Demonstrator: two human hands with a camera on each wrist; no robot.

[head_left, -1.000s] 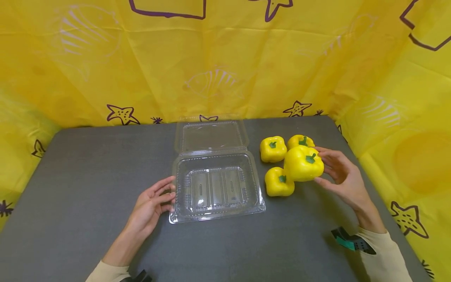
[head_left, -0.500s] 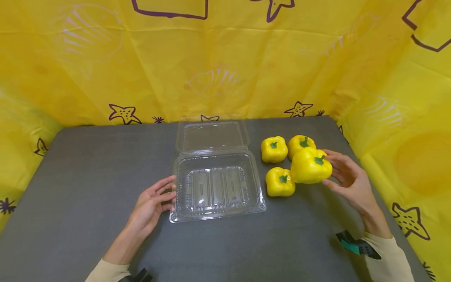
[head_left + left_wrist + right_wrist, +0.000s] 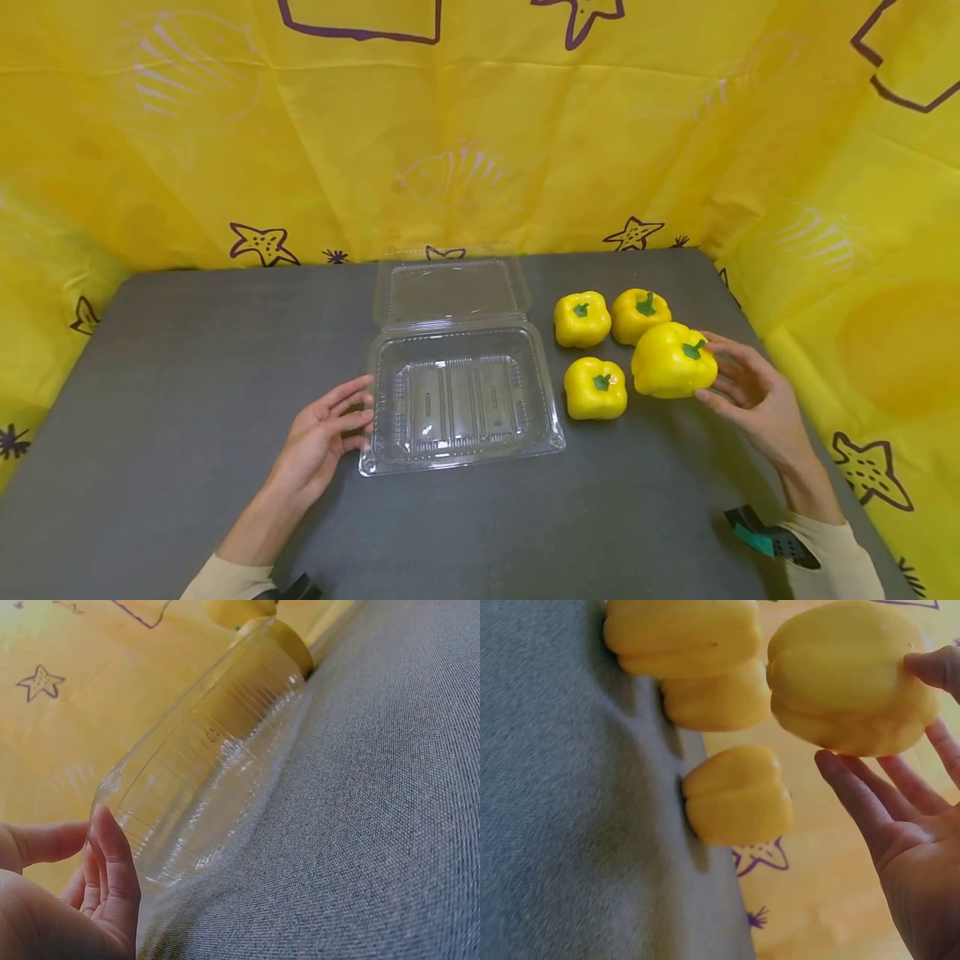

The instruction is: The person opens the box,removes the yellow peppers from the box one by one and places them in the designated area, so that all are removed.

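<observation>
My right hand [image 3: 757,408] holds a yellow bell pepper [image 3: 672,360] by its stem end, lifted above the table. In the right wrist view this bell pepper [image 3: 847,679] sits between thumb and fingers, off the grey surface. Three more yellow peppers stand to its left and behind: a front one [image 3: 595,388], a back left one [image 3: 582,319] and a back right one [image 3: 640,315]. A clear plastic clamshell container [image 3: 462,400] lies with its lid folded back. At its left edge my left hand [image 3: 315,442] pinches the rim, thumb and fingers either side, also seen in the left wrist view.
The container's lid [image 3: 452,292] reaches the table's back edge. A yellow cloth with sea-creature drawings [image 3: 480,125] hangs behind and along both sides of the grey table [image 3: 187,375].
My right hand has moved right and slightly toward me with the pepper, away from the other peppers. The left hand and the container have stayed in place.
</observation>
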